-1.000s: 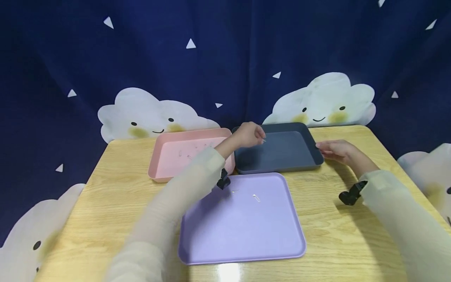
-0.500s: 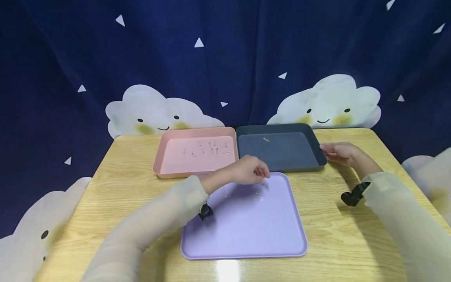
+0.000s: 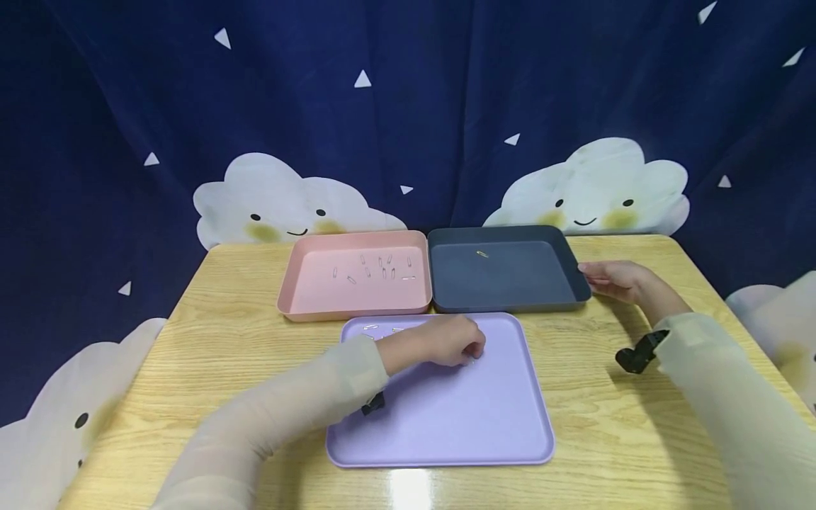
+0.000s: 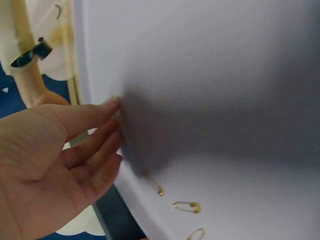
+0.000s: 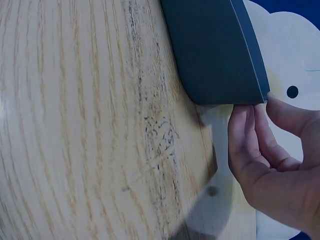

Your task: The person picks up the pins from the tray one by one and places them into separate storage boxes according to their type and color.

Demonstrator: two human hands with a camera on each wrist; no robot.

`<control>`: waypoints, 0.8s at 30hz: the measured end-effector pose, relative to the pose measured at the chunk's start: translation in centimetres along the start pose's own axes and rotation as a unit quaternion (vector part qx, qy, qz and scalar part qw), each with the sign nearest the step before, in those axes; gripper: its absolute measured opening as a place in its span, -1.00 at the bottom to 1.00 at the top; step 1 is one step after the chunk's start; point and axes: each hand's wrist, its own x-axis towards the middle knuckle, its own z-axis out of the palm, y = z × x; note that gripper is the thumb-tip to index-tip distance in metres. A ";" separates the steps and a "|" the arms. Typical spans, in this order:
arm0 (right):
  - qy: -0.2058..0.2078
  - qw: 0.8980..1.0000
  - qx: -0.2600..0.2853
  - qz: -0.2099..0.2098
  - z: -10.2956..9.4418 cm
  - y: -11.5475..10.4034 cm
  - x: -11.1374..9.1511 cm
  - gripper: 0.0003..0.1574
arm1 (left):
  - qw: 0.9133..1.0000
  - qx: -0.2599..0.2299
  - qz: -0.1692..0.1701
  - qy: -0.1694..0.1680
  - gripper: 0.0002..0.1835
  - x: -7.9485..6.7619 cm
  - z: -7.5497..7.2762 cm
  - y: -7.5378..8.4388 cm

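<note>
My left hand (image 3: 449, 341) reaches down over the lilac tray (image 3: 459, 425), its thumb and fingertips pinching at a small silvery safety pin (image 3: 472, 362) that shows just below them. Gold safety pins (image 4: 196, 207) lie on that tray by the hand in the left wrist view. My right hand (image 3: 615, 278) holds the right side of the dark blue tray (image 3: 510, 283); in the right wrist view the thumb is at the rim and the fingers are against the outer wall. One gold safety pin (image 3: 482, 254) rests inside the dark tray.
Left of the dark tray stands a pink tray (image 3: 309, 296) with several silvery safety pins (image 3: 351, 280) in it. All three trays sit close together on a wooden table (image 3: 229, 312). Behind hangs a navy curtain (image 3: 408, 92) with cloud prints.
From over the dark tray, my left hand has come back down to the lilac tray. A gold safety pin now lies in the dark tray. The right hand stays at its side.
</note>
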 end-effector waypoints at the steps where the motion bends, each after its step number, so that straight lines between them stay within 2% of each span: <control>1: 0.002 1.000 -0.001 0.001 0.0 0.0 0.0 -0.63 | 1.000 0.000 0.003 0.002 -0.92 0.1 0.2 0.0; 6: 0.009 1.000 0.000 0.003 0.3 -0.1 -0.1 -0.62 | 1.000 -0.010 0.002 -0.015 -0.92 0.6 0.7 -0.1; 11: 0.014 1.000 0.004 0.004 0.6 -0.3 -0.3 -0.62 | 0.997 0.046 -0.013 -0.053 -0.90 0.8 0.8 0.4; 15: 0.019 1.000 0.016 0.009 0.7 -0.4 -0.4 -0.61 | 0.995 0.069 -0.006 -0.065 -0.90 0.5 1.0 1.0; 19: 0.021 0.999 0.022 0.011 0.7 -0.4 -0.4 -0.61 | 0.998 0.020 0.005 -0.066 -0.87 0.1 1.0 1.3; 22: 0.024 0.999 0.023 0.011 0.6 -0.4 -0.4 -0.60 | 0.996 -0.054 0.013 -0.065 -0.85 -0.2 0.8 1.3; 24: 0.025 0.999 0.028 0.011 0.6 -0.4 -0.3 -0.59 | 0.992 -0.106 0.020 -0.066 -0.86 -0.3 0.7 1.3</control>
